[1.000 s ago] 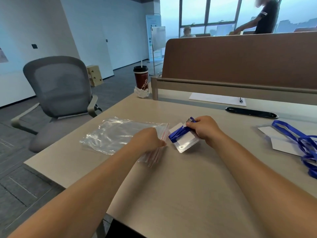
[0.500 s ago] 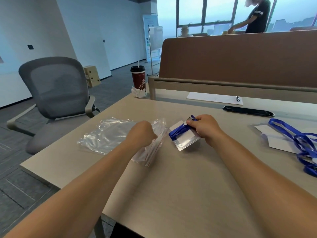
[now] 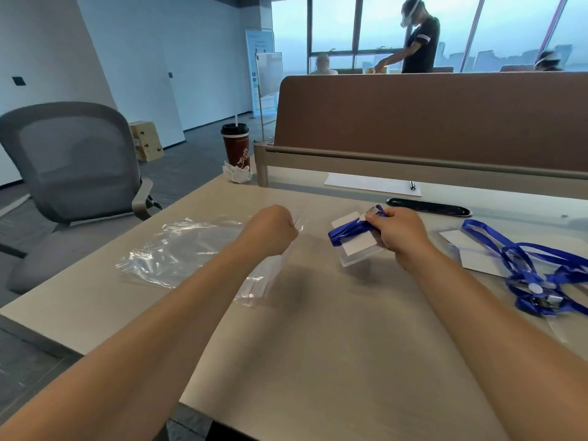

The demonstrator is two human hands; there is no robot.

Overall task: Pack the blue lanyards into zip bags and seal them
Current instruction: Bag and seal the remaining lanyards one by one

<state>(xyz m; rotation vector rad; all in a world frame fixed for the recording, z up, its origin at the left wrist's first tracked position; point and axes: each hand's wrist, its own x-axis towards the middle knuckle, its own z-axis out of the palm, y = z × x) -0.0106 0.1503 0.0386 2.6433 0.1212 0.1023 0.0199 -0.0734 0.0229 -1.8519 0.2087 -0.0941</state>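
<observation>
blue lanyard [image 3: 348,229], perhaps red-edged zip bags [image 3: 254,286]

Left hand [image 3: 270,230] pinches bag [image 3: 258,288]; right hand [image 3: 397,232] grips lanyard [image 3: 346,230].

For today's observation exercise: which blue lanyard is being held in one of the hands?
The folded lanyard, gripped by the right hand; the tangled pile farther right lies loose and untouched.

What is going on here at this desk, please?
A person is packing lanyards. The left hand pinches one clear zip bag beside the pile of bags. The right hand grips a folded blue lanyard with its card holder. It is not yet in the bag. To the right, more lanyards lie on the desk.
</observation>
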